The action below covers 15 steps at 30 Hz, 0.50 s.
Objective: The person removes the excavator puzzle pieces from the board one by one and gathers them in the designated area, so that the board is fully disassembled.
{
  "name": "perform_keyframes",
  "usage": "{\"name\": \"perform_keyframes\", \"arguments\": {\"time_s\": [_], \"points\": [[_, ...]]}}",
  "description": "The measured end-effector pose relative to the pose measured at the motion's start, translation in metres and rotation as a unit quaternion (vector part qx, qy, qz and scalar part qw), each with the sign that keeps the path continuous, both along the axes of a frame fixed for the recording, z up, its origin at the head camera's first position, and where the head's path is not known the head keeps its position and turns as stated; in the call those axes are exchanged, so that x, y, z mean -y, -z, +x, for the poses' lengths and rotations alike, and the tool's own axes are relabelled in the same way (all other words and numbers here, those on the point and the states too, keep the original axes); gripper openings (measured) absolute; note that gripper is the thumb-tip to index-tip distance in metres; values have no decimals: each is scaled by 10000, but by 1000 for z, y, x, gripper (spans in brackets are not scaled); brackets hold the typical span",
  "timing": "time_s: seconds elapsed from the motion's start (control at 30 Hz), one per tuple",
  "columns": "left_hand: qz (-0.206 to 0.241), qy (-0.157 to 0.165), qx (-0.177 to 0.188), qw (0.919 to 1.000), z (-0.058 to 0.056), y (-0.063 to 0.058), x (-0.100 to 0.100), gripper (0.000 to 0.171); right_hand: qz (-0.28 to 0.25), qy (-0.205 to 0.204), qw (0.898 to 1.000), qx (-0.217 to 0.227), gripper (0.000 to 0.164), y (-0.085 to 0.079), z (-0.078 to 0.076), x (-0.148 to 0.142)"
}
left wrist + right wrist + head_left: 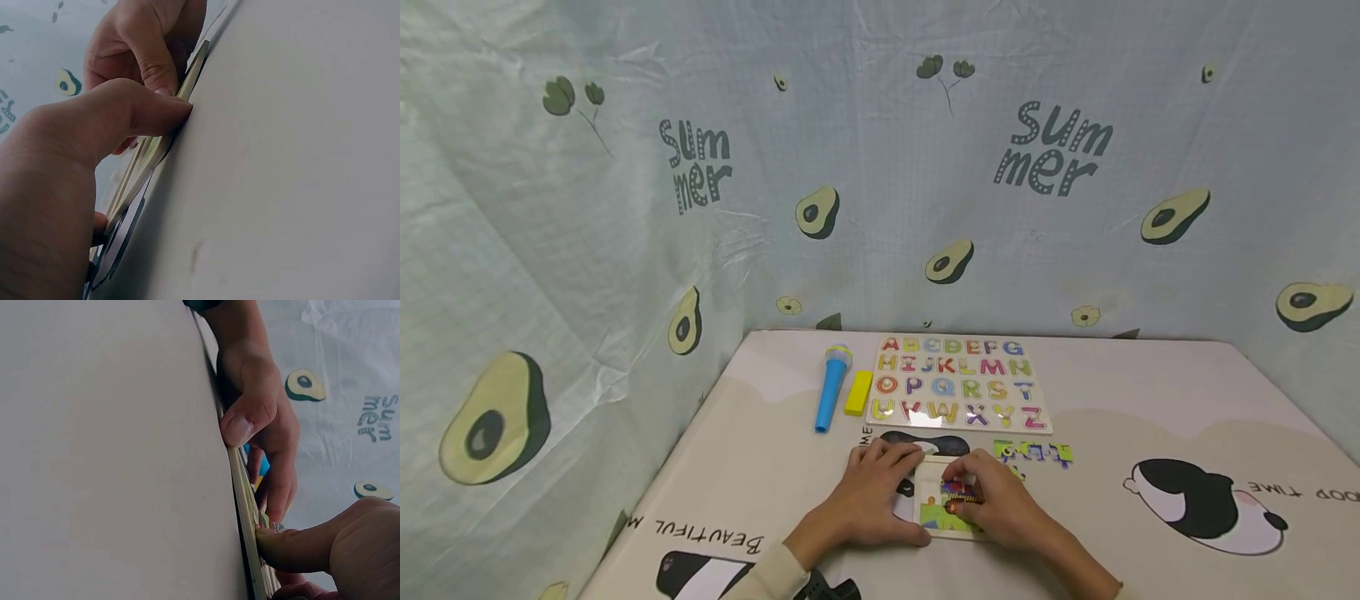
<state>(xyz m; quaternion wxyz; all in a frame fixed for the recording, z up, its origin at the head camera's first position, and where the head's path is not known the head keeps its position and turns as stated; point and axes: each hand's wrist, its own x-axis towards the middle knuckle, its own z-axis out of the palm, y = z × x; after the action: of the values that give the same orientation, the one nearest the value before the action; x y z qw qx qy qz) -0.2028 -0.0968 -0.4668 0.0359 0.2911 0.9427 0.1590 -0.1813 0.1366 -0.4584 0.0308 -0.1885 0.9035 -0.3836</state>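
A small wooden jigsaw puzzle board [931,469] with a pale frame lies on the table, partly filled with colourful pieces. My left hand [874,492] holds it at its left side, thumb at the near edge and fingers at the far one; the left wrist view shows that thumb [165,114] on the rim. Over the board's right half, my right hand [1000,497] pinches a colourful puzzle piece [961,492] with thumb and fingers, which hide part of it. In the right wrist view, the right thumb [294,549] lies against the frame's edge.
Several loose puzzle pieces [1037,452] lie just beyond the right hand. Behind the puzzle is an alphabet board [955,423] with coloured letters. A yellow block [858,393] and a blue toy microphone [831,392] lie to its left. A printed cloth [880,167] hangs behind the table.
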Motion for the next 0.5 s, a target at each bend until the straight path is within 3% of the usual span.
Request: {"name": "perform_keyframes", "arguments": {"time_s": [0.5], "points": [[-26, -40, -7, 10000, -1, 3, 0, 100, -503, -413, 9976, 243, 29, -1, -3, -3]]}}
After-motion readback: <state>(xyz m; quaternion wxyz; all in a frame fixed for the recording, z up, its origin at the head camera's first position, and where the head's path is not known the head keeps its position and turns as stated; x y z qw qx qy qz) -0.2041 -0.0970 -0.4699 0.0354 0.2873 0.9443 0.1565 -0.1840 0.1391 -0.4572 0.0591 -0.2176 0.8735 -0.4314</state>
